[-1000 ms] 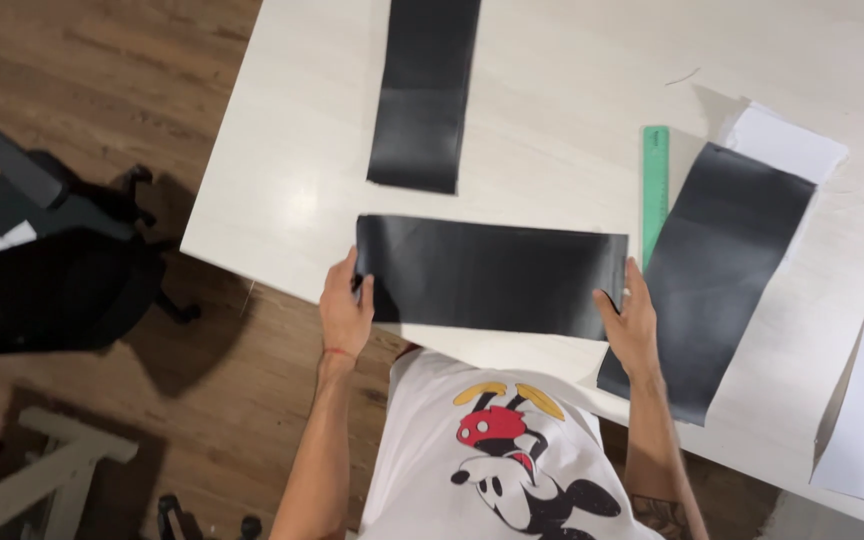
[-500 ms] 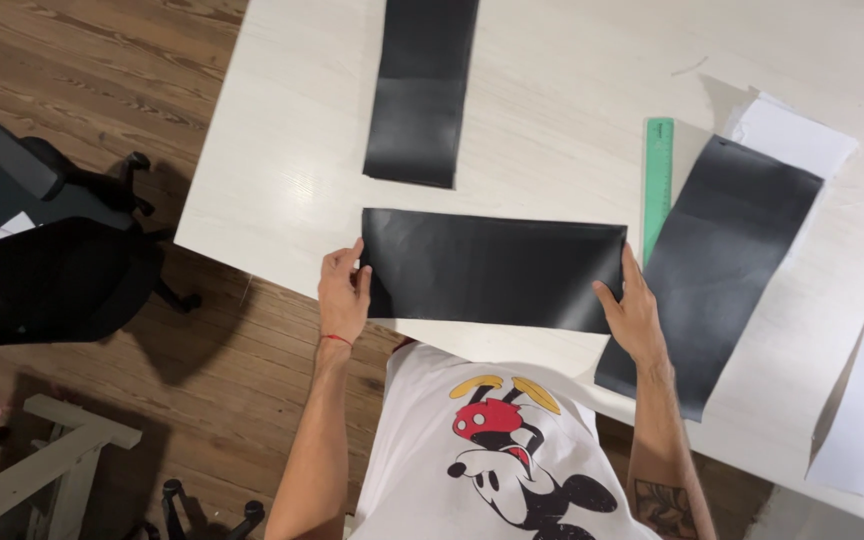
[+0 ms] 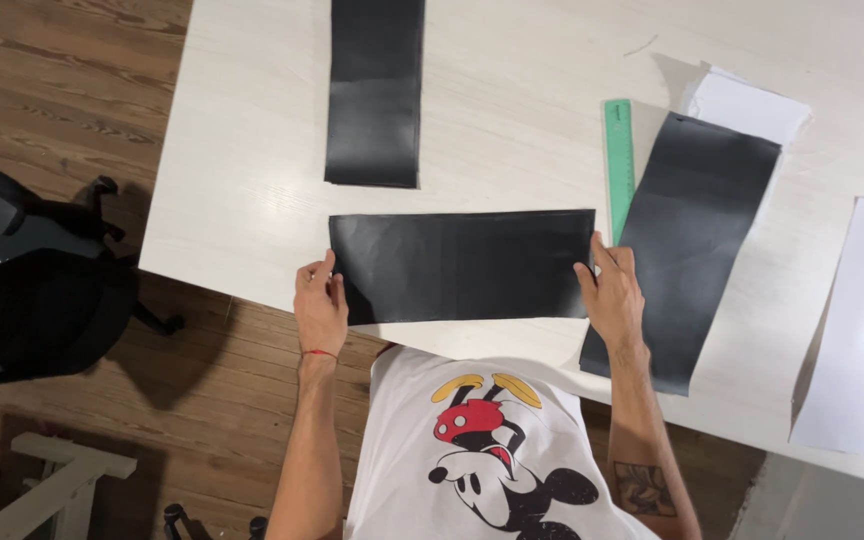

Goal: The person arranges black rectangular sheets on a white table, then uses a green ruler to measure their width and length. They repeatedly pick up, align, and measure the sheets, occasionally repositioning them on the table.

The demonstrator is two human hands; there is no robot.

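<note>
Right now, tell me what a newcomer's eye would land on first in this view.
First, the black sheet lying flat at the near edge of the white table, with the left hand and right hand on its two short ends. Next, two more black strips: one above it, another slanting to the right beside a green ruler.
</note>
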